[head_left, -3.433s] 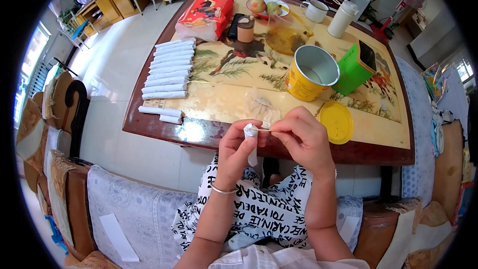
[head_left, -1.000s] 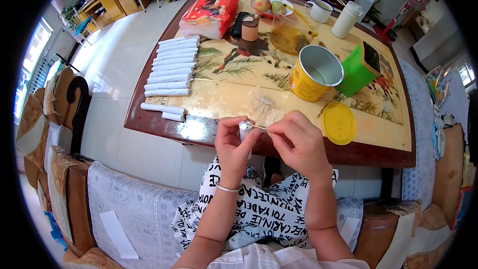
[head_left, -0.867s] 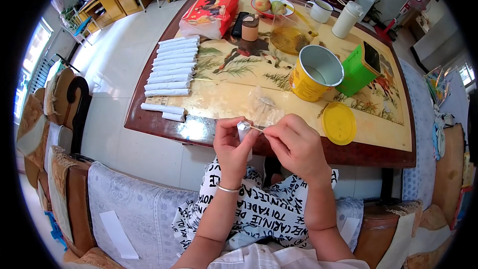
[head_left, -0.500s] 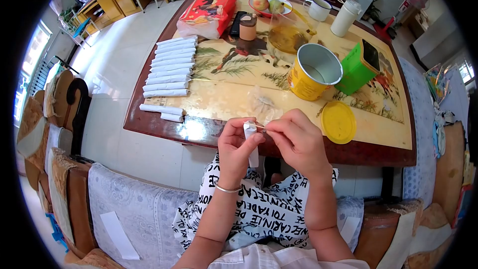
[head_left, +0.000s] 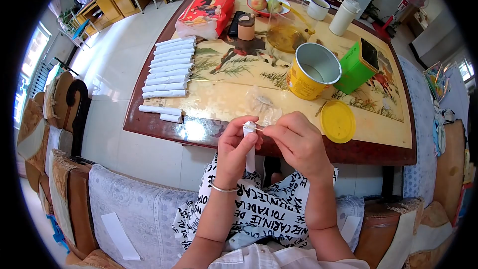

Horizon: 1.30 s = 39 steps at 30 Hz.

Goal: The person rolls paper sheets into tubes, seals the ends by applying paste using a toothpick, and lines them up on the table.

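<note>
My left hand (head_left: 236,144) is wrapped round a white paper roll (head_left: 250,155), whose folded upper end points up between thumb and fingers. My right hand (head_left: 298,144) pinches a thin pale stick (head_left: 258,129), its tip at the roll's upper end. Just beyond my hands lies a crumpled clear plastic bag (head_left: 264,103) with something small in it. Several white paper rolls (head_left: 169,65) form a row on the table's left side, and shorter ones (head_left: 171,118) lie nearer its front edge.
The wooden table (head_left: 219,100) also bears a yellow can (head_left: 298,77), yellow lid (head_left: 338,121), green tin (head_left: 354,69), glass pot (head_left: 285,37), white bottle (head_left: 343,17), enamel mug (head_left: 316,10), fruit plate (head_left: 252,3), brown jar (head_left: 246,28) and red package (head_left: 206,14).
The stick in my right hand has shifted slightly against the roll's end, and the roll has tilted a little in my left hand. The view has moved slightly.
</note>
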Available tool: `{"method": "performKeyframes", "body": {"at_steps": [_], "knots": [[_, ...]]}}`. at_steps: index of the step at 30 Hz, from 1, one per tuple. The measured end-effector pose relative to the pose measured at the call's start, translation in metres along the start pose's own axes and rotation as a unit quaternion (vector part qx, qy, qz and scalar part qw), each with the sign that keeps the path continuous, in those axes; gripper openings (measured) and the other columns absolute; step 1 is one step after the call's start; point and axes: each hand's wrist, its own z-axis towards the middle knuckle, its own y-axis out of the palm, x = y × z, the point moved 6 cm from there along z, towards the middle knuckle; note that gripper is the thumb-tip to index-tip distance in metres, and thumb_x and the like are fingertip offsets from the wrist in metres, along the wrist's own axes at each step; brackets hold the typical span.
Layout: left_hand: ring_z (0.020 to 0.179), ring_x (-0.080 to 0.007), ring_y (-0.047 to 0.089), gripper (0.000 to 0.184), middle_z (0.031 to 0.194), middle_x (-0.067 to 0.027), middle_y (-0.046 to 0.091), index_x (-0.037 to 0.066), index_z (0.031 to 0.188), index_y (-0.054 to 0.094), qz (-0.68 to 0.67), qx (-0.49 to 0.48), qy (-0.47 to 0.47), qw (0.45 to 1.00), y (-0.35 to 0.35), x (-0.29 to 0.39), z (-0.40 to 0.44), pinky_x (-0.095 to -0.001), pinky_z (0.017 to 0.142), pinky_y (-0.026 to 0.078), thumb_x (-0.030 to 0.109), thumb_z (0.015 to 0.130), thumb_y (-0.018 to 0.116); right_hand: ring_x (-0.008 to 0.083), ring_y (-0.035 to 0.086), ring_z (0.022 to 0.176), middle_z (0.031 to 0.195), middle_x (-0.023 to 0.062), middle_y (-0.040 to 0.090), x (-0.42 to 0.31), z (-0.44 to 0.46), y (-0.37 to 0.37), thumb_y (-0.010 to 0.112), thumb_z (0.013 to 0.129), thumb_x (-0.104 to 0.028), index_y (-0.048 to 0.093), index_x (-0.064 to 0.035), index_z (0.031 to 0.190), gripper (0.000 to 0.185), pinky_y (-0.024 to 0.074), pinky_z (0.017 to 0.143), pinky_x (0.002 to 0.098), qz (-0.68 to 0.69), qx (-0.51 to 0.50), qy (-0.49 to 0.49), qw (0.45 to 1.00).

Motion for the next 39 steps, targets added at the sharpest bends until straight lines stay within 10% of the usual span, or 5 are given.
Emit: {"method": "performKeyframes", "body": {"at_steps": [23, 30, 39], "knots": [[0.067, -0.0120, 0.052, 0.014, 0.092, -0.0093, 0.058, 0.006, 0.102, 0.049, 0.000, 0.023, 0.052, 0.998, -0.002, 0.008, -0.002, -0.0238, 0.057, 0.043, 0.007, 0.090, 0.057, 0.0116, 0.054, 0.069, 0.077, 0.0051, 0.052, 0.049, -0.016, 0.027, 0.059, 0.086, 0.000, 0.059, -0.0037, 0.094, 0.009, 0.0444, 0.063, 0.0240, 0.312, 0.121, 0.249, 0.909], [0.070, -0.0112, 0.053, 0.017, 0.091, -0.0062, 0.059, 0.005, 0.107, 0.050, 0.048, 0.041, 0.074, 0.995, -0.005, 0.007, -0.001, -0.0227, 0.063, 0.045, 0.006, 0.091, 0.056, 0.0208, 0.058, 0.072, 0.084, 0.0082, 0.057, 0.029, -0.005, 0.041, 0.052, 0.084, 0.005, 0.059, -0.0024, 0.094, 0.015, 0.0469, 0.064, 0.0282, 0.232, 0.068, 0.086, 0.967], [0.078, -0.0113, 0.058, 0.028, 0.095, -0.0076, 0.062, 0.006, 0.112, 0.043, 0.006, 0.063, 0.077, 0.995, 0.000, 0.017, -0.001, -0.0242, 0.072, 0.049, 0.003, 0.089, 0.059, 0.0189, 0.059, 0.069, 0.084, 0.0096, 0.059, 0.020, -0.005, 0.038, 0.054, 0.082, 0.007, 0.062, -0.0032, 0.099, 0.022, 0.0485, 0.059, 0.0270, 0.245, 0.080, 0.176, 0.950]]}}
